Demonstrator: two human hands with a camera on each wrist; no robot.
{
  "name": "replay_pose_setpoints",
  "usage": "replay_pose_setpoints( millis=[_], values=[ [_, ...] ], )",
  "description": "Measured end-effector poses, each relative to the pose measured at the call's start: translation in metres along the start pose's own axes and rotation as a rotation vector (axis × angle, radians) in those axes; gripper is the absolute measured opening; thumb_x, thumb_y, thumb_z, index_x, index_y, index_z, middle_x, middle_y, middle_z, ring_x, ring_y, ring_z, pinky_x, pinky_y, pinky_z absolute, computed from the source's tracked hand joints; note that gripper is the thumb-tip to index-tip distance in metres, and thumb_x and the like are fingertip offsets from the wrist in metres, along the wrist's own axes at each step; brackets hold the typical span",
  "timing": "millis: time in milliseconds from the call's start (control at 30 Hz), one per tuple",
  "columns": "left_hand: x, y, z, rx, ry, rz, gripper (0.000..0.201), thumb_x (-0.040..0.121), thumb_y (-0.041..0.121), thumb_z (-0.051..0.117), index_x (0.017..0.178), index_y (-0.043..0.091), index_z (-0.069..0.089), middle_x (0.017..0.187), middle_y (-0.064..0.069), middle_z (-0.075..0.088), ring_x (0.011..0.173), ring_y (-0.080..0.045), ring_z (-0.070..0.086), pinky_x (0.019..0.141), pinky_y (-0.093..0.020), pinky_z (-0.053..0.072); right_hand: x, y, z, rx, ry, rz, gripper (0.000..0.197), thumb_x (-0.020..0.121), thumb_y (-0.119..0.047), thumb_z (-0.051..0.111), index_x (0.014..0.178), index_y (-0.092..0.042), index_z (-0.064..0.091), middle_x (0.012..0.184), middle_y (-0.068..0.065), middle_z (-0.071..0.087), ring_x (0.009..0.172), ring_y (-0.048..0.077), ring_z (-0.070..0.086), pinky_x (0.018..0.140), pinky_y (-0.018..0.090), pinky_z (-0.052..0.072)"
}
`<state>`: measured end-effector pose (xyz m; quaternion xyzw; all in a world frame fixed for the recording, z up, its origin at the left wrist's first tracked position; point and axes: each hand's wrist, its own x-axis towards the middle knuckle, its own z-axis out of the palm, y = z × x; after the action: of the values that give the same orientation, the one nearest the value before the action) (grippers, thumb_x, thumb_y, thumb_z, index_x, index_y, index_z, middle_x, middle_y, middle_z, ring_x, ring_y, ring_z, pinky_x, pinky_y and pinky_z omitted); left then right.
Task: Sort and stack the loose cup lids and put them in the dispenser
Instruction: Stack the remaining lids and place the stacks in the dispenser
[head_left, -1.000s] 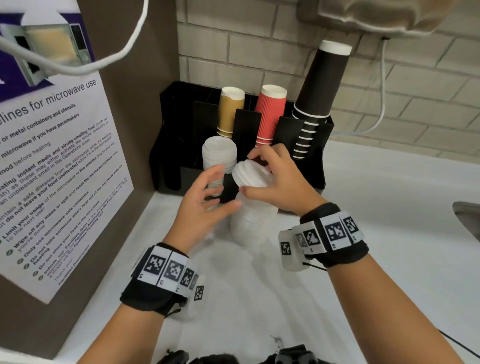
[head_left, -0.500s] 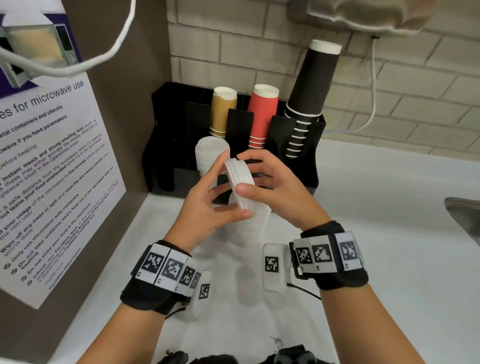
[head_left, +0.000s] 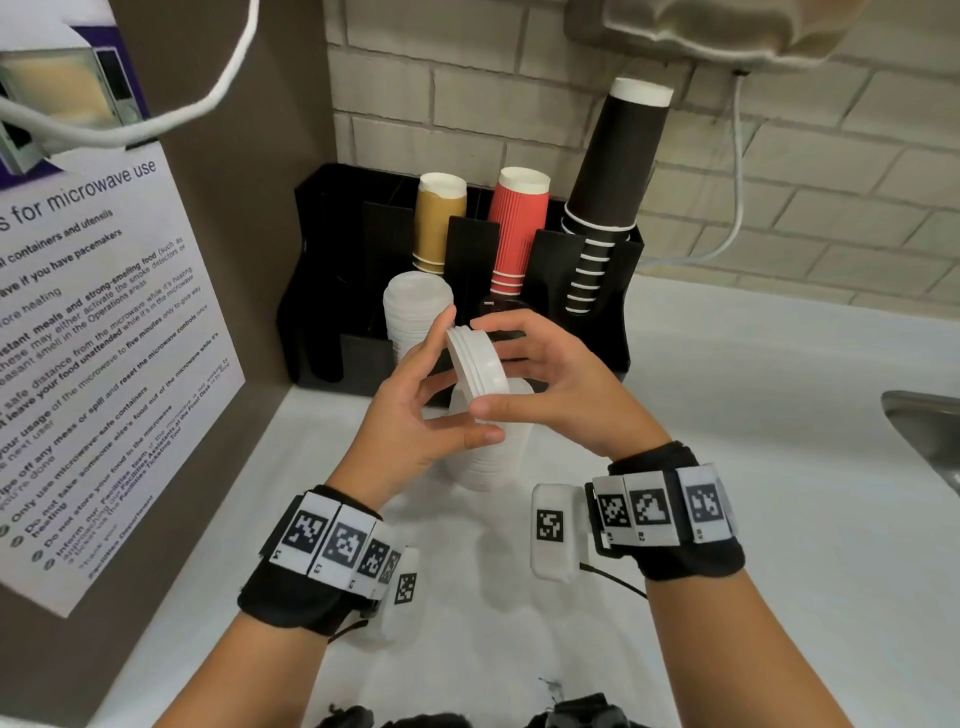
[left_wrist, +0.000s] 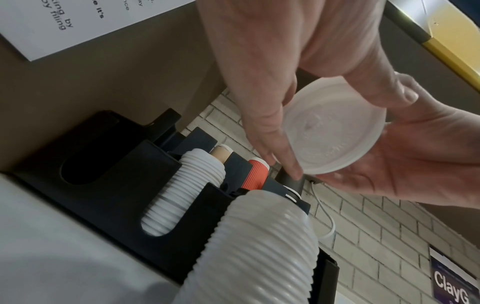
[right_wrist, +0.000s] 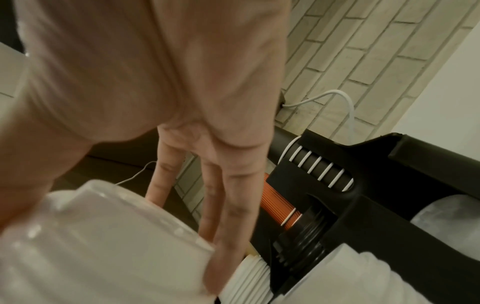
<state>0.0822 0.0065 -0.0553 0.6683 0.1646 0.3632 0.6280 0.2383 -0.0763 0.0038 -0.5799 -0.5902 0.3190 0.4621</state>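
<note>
Over the white surface (head_left: 727, 519), the left hand (head_left: 410, 415) and right hand (head_left: 561, 395) share one grip on a small set of nested white lids (head_left: 475, 364), held on edge: right thumb and fingers pinch the rim, and left fingers lie against its face. Just below the grip a tall lid stack (head_left: 493, 447) stands on the surface. Beyond the grip, the black dispenser (head_left: 322, 291) holds another lid column (head_left: 415, 306), behind it tan cups (head_left: 439, 223), red cups (head_left: 519, 228) and black cups (head_left: 613, 166).
</note>
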Motion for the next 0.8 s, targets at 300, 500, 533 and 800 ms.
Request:
replay_pose_setpoints(
  millis=[300, 500, 533, 800],
  values=[
    [-0.001, 0.002, -0.007, 0.017, 0.113, 0.048, 0.088, 0.062, 0.031, 0.077, 0.134, 0.054, 0.031, 0.153, 0.013, 0.03, 0.136, -0.009, 0.042, 0.1, -0.025, 0.048, 0.015, 0.005, -0.024, -0.08, 0.092, -0.076, 0.058, 0.071, -0.015, 0.083, 0.121, -0.024, 0.053, 0.119, -0.004, 0.061, 0.106, 0.01, 0.062, 0.088, 0.023, 0.052],
    [-0.007, -0.003, -0.032, 0.143, 0.37, 0.04, 0.046, 0.083, 0.022, 0.068, 0.127, 0.028, 0.055, 0.137, 0.003, 0.047, 0.117, -0.012, 0.058, 0.086, -0.014, 0.049, 0.036, 0.04, -0.099, -0.383, 0.378, 0.05, 0.057, 0.068, -0.028, 0.085, 0.112, -0.035, 0.049, 0.117, -0.003, 0.06, 0.106, 0.014, 0.056, 0.078, 0.013, 0.042],
    [-0.008, -0.004, -0.034, 0.161, 0.389, 0.037, 0.041, 0.086, 0.018, 0.068, 0.125, 0.026, 0.057, 0.135, 0.002, 0.048, 0.114, -0.012, 0.06, 0.085, -0.015, 0.049, 0.039, 0.048, -0.105, -0.426, 0.357, 0.094, 0.058, 0.067, -0.027, 0.085, 0.112, -0.036, 0.049, 0.115, -0.003, 0.059, 0.106, 0.016, 0.055, 0.077, 0.016, 0.041],
    [-0.014, -0.007, -0.034, 0.2, 0.382, -0.006, 0.031, 0.089, 0.013, 0.066, 0.114, 0.03, 0.061, 0.125, -0.013, 0.057, 0.094, 0.005, 0.061, 0.079, -0.007, 0.045, 0.064, 0.078, -0.106, -0.965, 0.034, 0.283, 0.074, 0.061, -0.025, 0.085, 0.122, -0.026, 0.043, 0.119, 0.008, 0.048, 0.104, 0.032, 0.051, 0.082, 0.036, 0.043]
  ],
)
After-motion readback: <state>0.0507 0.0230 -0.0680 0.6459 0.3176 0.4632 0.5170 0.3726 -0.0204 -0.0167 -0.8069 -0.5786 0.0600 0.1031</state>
